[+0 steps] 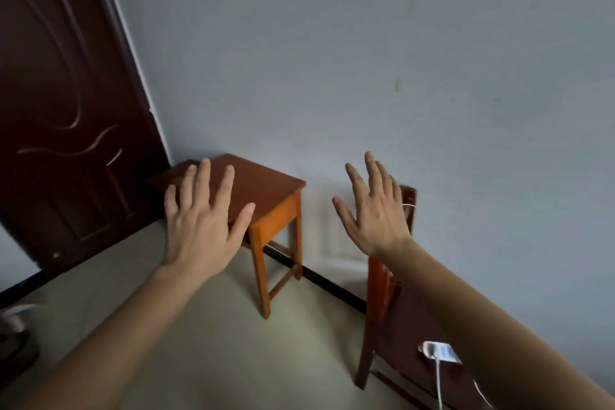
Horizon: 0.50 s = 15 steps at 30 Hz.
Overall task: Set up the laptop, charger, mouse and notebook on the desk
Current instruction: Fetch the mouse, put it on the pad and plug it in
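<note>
Both my arms stretch forward with fingers spread and nothing held. My left hand (203, 220) hovers in front of a small wooden stool (276, 196) that stands by the wall. My right hand (374, 210) is raised over the far corner of a dark red-brown desk (409, 319) at the lower right. On that desk lies a white power strip (441, 352) with a white cable (438, 383) plugged in and running toward me. No laptop, mouse or notebook shows in this view.
A dark brown door (66, 103) fills the left side. A pale blue wall (366, 60) runs behind the stool and desk. Light floor (216, 326) lies between them. A dim, blurred object (16, 319) sits at the lower left edge.
</note>
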### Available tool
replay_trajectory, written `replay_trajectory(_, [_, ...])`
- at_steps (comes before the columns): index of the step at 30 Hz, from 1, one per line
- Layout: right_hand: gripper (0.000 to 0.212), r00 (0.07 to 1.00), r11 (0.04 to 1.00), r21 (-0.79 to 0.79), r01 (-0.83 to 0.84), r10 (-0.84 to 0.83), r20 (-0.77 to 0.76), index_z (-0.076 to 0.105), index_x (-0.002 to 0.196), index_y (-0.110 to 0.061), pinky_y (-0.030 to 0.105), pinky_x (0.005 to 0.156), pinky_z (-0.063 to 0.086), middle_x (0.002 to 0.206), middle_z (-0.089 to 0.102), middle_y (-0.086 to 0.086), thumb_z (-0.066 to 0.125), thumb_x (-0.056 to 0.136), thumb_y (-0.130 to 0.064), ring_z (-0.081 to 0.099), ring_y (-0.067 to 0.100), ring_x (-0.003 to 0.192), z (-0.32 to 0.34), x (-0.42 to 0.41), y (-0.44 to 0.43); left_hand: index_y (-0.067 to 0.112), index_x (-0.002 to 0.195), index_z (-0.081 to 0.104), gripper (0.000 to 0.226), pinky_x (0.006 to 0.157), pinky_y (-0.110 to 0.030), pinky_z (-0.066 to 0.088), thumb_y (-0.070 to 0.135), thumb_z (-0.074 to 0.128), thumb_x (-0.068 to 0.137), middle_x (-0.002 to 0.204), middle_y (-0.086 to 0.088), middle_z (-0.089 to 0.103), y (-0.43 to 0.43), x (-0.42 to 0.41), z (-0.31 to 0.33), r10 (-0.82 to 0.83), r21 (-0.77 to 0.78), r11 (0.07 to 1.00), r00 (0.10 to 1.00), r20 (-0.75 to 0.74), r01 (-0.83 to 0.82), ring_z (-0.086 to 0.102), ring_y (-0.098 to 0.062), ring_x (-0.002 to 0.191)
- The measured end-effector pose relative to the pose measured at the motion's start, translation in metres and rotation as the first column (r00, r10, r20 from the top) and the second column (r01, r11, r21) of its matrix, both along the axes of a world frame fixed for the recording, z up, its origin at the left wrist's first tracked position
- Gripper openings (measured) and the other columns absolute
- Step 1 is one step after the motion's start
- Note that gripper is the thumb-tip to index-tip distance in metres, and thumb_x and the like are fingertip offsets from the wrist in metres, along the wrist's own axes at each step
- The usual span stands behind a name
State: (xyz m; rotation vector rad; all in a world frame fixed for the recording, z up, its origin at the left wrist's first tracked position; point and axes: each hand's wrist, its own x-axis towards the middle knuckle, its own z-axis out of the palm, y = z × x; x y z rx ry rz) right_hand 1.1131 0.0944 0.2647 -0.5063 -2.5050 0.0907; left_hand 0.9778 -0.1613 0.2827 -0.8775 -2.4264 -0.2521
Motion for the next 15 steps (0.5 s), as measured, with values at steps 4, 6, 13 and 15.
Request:
replay_trajectory(4, [0.064,0.992,0.992,0.018,-0.123,0.123,0.021,0.031,0.155,-0.017,0.056,0.118,0.026,0.165,0.015,0.02,0.037,0.102,-0.054,0.021,0.04,0.149,-0.01,-0.103,-0.027,0.013,0.151,0.036,0.071,0.105,-0.065,0.032,0.058,0.031,0.097,0.156,-0.025,0.029,-0.033,-0.072,-0.015,0.059,0.013,0.998,0.998,-0.015,-0.059,0.029,-0.042,0.143])
replay_trajectory(6, [0.062,0.984,0.984,0.014,-0.178,0.178,0.024,0.034,0.154,-0.017,0.056,0.117,0.027,0.164,0.018,0.02,0.039,0.102,-0.051,0.024,0.041,0.148,-0.021,-0.164,-0.04,0.013,0.151,0.037,0.071,0.105,-0.065,0.032,0.058,0.032,0.097,0.156,-0.025,0.03,-0.047,-0.117,-0.024,0.097,0.019,0.995,0.995,0.015,-0.097,0.03,-0.042,0.143])
replay_trajectory(13, [0.065,0.95,0.954,-0.048,-0.297,0.3,0.086,0.021,0.158,-0.022,0.055,0.12,0.025,0.167,0.008,0.017,0.028,0.103,-0.055,0.018,0.038,0.151,-0.044,-0.398,-0.069,0.013,0.151,0.038,0.072,0.104,-0.065,0.034,0.058,0.029,0.096,0.156,-0.026,0.031,-0.075,-0.316,-0.028,0.255,-0.069,0.965,0.966,0.037,-0.252,0.032,-0.043,0.142])
replay_trajectory(15, [0.064,0.949,0.951,-0.081,-0.298,0.304,0.077,0.018,0.157,-0.023,0.055,0.12,0.025,0.167,0.007,0.016,0.024,0.103,-0.057,0.017,0.038,0.151,-0.038,-0.453,-0.074,0.013,0.152,0.036,0.073,0.105,-0.065,0.034,0.058,0.026,0.096,0.157,-0.025,0.029,-0.081,-0.366,-0.014,0.29,-0.089,0.954,0.956,0.04,-0.285,0.03,-0.042,0.143])
